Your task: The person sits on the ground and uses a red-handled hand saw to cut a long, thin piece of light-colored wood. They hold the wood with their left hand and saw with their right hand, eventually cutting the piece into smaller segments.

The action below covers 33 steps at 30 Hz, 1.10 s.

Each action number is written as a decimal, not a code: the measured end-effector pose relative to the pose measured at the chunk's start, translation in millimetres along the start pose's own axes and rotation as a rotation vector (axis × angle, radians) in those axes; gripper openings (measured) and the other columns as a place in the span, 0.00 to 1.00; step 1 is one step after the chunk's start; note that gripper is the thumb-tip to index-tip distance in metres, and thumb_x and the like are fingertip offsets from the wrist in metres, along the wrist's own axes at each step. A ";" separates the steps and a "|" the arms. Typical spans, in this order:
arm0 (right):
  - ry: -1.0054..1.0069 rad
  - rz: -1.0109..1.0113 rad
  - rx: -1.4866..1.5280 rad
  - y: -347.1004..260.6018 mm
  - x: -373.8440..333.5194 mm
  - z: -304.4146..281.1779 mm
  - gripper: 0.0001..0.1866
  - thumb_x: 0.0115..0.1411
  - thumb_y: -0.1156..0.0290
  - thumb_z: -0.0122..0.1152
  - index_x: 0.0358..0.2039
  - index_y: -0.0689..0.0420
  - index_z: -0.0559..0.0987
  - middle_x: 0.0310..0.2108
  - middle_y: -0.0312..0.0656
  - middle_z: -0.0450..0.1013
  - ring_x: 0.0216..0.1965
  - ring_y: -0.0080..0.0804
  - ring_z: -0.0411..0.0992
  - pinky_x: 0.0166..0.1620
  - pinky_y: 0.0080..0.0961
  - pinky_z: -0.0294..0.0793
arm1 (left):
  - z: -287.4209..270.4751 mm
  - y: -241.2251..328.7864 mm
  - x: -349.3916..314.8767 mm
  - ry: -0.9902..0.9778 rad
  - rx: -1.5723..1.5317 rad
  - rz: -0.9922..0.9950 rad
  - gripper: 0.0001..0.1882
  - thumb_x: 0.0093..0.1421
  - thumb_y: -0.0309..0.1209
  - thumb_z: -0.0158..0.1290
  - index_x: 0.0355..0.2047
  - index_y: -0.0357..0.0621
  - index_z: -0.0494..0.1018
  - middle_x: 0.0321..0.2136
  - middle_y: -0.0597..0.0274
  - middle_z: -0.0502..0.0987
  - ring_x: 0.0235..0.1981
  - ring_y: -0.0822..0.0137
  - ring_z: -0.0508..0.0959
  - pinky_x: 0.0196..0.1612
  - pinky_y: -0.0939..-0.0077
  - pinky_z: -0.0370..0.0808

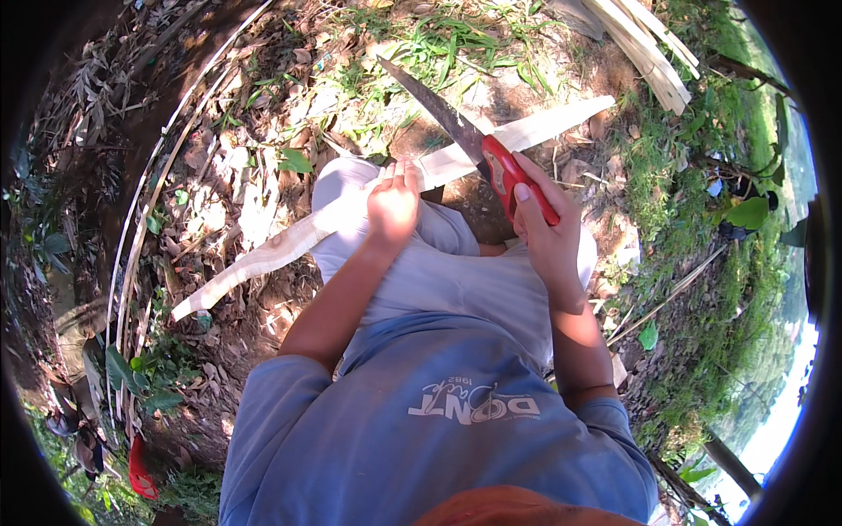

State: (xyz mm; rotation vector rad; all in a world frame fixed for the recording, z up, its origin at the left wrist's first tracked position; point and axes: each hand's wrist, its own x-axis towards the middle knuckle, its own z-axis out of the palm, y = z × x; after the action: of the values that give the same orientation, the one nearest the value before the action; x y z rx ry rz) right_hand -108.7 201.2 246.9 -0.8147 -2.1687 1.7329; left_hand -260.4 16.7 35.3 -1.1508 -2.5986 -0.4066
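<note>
A long, pale wooden strip (281, 248) lies slantwise across my lap, its narrow end low on the left and its other end (561, 120) out to the upper right. My left hand (393, 203) grips the strip near its middle, with the fingers over its top. In my right hand (551, 219) is a handsaw (443, 114), held by its red handle (507, 171). The dark blade crosses over the strip to the right of my left hand and points up and left. Whether its teeth touch the wood I cannot tell.
Several split wooden pieces (645, 61) lie at the upper right. Long thin strips (140, 219) curve along the left side. A red object (141, 469) rests at the lower left. Dry leaves (219, 175) cover the ground, with green plants (693, 289) along the right.
</note>
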 end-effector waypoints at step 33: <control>0.032 -0.016 0.003 37.3 -50.0 35.8 0.23 0.75 0.71 0.62 0.68 0.64 0.77 0.48 0.52 0.85 0.44 0.24 0.80 0.48 0.24 0.78 | -7.5 -64.8 78.9 -0.694 -0.076 -0.234 0.36 0.60 0.54 0.67 0.54 0.34 0.75 0.48 0.43 0.86 0.50 0.43 0.86 0.55 0.50 0.83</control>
State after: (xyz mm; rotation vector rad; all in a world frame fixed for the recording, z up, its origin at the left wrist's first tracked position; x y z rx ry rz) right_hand -76.5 149.0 209.4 -0.8165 -2.1458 1.7036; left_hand -359.2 25.5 60.8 -1.1679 -3.3617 -0.1637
